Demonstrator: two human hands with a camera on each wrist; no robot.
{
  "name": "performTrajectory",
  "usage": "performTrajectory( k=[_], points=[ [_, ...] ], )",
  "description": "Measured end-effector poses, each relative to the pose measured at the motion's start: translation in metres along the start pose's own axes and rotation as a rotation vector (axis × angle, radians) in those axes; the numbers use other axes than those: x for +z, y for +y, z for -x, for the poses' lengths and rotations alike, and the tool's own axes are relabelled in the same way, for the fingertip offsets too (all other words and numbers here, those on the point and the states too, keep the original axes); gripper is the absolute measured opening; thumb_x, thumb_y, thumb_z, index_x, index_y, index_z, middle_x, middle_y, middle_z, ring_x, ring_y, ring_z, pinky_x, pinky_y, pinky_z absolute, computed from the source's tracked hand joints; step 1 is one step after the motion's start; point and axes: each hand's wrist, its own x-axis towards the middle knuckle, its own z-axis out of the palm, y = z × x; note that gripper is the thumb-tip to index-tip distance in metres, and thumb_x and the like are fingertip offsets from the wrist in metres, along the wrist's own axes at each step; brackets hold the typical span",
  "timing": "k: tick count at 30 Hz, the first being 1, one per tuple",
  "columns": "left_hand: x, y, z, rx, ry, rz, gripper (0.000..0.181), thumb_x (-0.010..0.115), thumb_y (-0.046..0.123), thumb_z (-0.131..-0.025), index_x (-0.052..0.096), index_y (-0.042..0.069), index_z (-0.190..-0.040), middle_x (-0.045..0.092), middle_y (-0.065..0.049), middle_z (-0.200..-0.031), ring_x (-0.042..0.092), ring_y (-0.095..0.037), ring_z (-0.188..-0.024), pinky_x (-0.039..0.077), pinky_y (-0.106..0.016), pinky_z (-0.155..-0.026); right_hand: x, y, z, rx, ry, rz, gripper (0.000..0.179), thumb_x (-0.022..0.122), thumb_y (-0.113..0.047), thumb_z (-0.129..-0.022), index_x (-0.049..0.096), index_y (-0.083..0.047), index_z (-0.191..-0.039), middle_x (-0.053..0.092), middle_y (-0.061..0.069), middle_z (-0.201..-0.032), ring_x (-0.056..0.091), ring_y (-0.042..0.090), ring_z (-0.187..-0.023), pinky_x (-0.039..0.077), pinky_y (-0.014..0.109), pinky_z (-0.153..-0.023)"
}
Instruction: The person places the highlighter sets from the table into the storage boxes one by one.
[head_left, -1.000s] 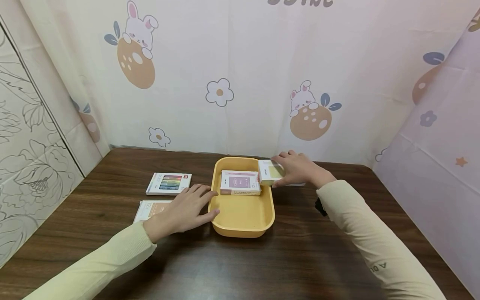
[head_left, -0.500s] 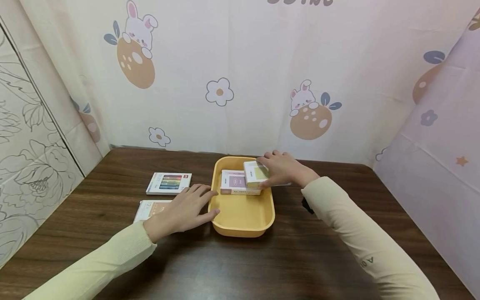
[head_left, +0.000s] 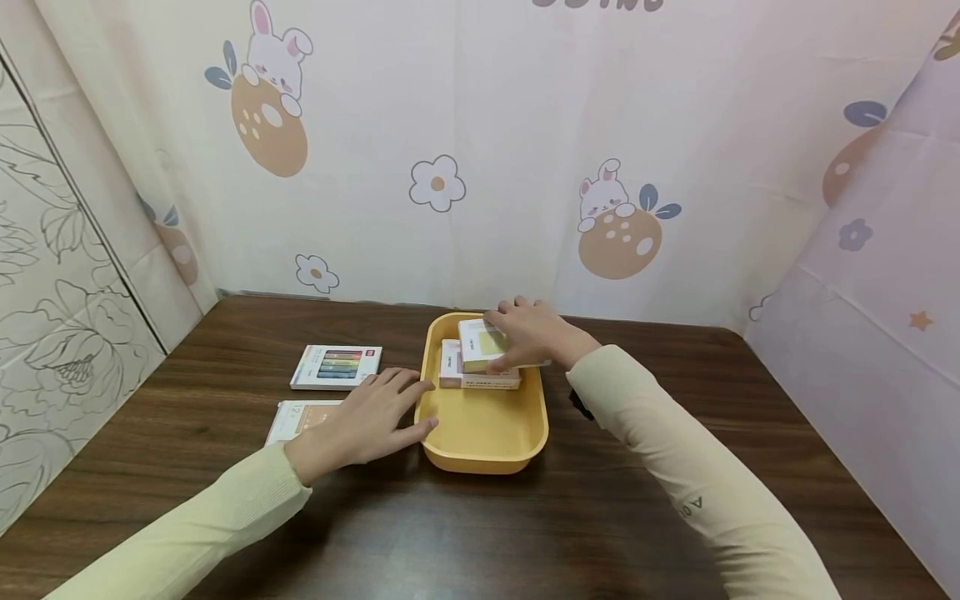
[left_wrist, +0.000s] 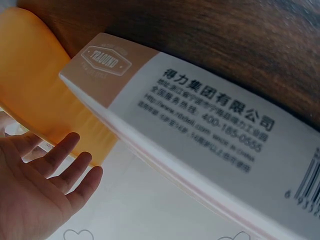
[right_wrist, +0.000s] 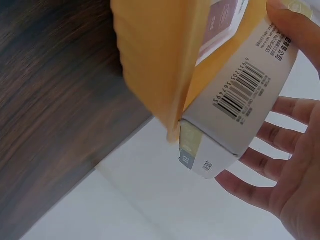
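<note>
In the head view, my right hand (head_left: 536,335) grips a white and yellow-green box (head_left: 474,352) from above, thumb on the near side and fingers on the far side. That box is over the back of a yellow plastic basket (head_left: 480,463), above a white and purple box (head_left: 452,375) that lies inside and is partly covered. The right wrist view shows the gripped box's barcode side (right_wrist: 245,85) slanting across the basket rim. My left hand (head_left: 371,421) rests its relaxed fingers at the basket's left rim, holding nothing.
Left of the basket lies a white box with a window of coloured sticks (head_left: 341,367). Nearer, a white and orange-brown box (head_left: 296,418) is partly hidden by my left hand. All stand on a dark wooden table (head_left: 480,533), with a patterned curtain (head_left: 510,108) behind.
My right hand has carried the yellow-green box leftward, from the basket's right rim to over the purple box, now covering much of it. The left hand and basket have stayed in place.
</note>
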Motion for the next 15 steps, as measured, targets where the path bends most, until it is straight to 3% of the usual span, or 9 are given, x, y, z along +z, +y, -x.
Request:
performTrajectory(
  k=[15],
  points=[
    [0.0, 0.0, 0.0, 0.007, 0.004, 0.003, 0.056, 0.044, 0.057, -0.087, 0.053, 0.017, -0.126, 0.052, -0.006, -0.125, 0.046, -0.025, -0.118, 0.04, -0.047, -0.094, 0.002, -0.016, -0.013, -0.008, 0.002, -0.02, 0.079, 0.064, -0.061, -0.072, 0.045, -0.014, -0.133, 0.051, 0.008, -0.124, 0.047, 0.028, -0.11, 0.041, 0.048, -0.091]
  ],
)
